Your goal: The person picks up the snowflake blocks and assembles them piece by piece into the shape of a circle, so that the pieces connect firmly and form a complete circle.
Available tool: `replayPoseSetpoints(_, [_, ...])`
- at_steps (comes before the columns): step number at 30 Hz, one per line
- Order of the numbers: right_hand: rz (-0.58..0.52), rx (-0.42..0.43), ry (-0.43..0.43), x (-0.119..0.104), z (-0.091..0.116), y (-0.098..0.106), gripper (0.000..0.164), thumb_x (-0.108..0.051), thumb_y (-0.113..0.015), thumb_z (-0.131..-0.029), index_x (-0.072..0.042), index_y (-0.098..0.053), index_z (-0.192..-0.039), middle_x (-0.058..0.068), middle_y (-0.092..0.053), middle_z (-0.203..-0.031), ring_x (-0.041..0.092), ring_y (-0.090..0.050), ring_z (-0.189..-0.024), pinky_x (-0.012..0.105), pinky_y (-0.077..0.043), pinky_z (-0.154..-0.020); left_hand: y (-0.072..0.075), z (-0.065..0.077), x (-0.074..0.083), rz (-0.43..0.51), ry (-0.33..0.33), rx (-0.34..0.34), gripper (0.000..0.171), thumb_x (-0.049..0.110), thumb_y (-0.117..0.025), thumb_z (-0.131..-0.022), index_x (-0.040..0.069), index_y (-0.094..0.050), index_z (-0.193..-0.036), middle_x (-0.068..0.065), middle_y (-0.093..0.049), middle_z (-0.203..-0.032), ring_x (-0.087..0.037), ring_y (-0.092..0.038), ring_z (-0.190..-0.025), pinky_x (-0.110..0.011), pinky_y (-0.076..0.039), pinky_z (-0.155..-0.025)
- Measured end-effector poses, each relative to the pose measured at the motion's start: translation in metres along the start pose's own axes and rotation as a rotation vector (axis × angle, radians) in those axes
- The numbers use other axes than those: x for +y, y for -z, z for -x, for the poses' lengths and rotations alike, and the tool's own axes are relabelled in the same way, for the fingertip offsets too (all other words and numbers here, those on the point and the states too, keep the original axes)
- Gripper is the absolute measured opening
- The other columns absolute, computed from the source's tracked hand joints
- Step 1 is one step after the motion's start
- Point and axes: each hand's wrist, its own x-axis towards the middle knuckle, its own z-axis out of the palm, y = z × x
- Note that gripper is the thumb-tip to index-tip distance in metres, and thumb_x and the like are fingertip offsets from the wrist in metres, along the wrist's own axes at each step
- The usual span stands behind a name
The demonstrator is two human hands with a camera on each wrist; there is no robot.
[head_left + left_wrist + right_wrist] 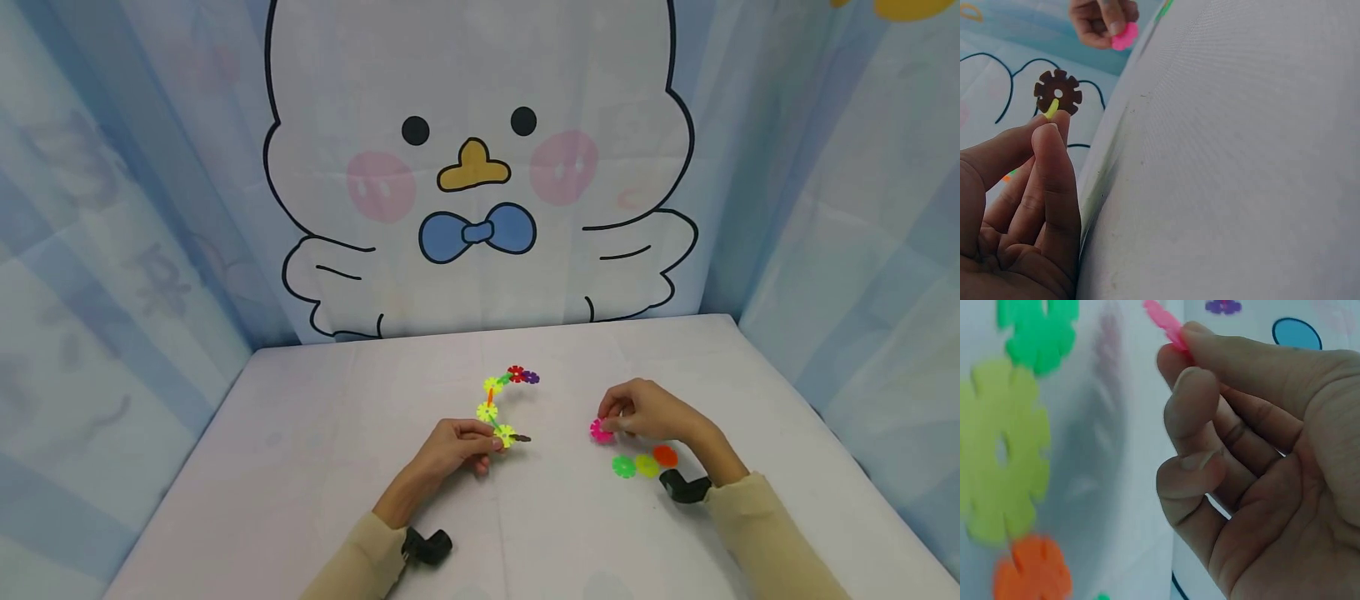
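Note:
Between thumb and fingers, my left hand (455,447) pinches a yellow snowflake disc (505,435) at the near end of a curved chain of interlocking plastic discs. A brown disc (1058,92) is slotted onto that yellow one, edge-on in the head view. From there the chain bends away through green, yellow and orange discs to a red disc (516,374) and a purple disc (532,377) at its far end. To the right, my right hand (651,409) holds a pink snowflake disc (601,431) by its edge, apart from the chain.
Three loose discs lie in a row below my right hand: green (623,467), yellow (647,465) and orange (665,456). A white cloth (300,467) covers the table. Behind it hangs a printed curtain (480,292), with more curtain on both sides.

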Motion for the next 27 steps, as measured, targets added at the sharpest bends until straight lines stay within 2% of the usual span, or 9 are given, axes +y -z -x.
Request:
replayPoseSetpoints(8, [-0.056, 0.012, 0.038, -0.016, -0.015, -0.027, 0.014, -0.023, -0.082, -0.094, -0.010, -0.078, -0.099, 0.000, -0.076, -0.090, 0.013, -0.062, -0.078, 0.022, -0.052, -0.071, 0.000, 0.001, 0.001, 0.000, 0.003, -0.001, 0.028, 0.017, -0.081, -0.094, -0.001, -0.074, -0.115, -0.005, -0.081, -0.089, -0.007, -0.064, -0.062, -0.021, -0.059, -0.062])
replayPoseSetpoints(18, [-0.212, 0.026, 0.049, -0.035, -0.023, -0.053, 0.017, -0.020, -0.081, -0.094, -0.005, -0.076, -0.101, 0.005, -0.076, -0.088, 0.013, -0.062, -0.063, 0.027, -0.055, -0.062, -0.001, 0.001, 0.002, -0.008, 0.006, -0.004, 0.029, 0.017, -0.080, -0.095, -0.001, -0.074, -0.116, -0.006, -0.081, -0.091, -0.008, -0.064, -0.063, -0.020, -0.059, -0.064])
replayPoseSetpoints(27, [-0.259, 0.016, 0.039, -0.041, -0.025, -0.061, 0.015, -0.018, -0.080, -0.095, -0.005, -0.075, -0.102, 0.003, -0.075, -0.087, 0.018, -0.063, -0.065, 0.028, -0.057, -0.063, -0.001, 0.001, 0.002, -0.020, 0.011, 0.003, 0.028, 0.018, -0.081, -0.095, 0.000, -0.074, -0.115, -0.005, -0.081, -0.091, -0.007, -0.064, -0.064, -0.020, -0.059, -0.064])
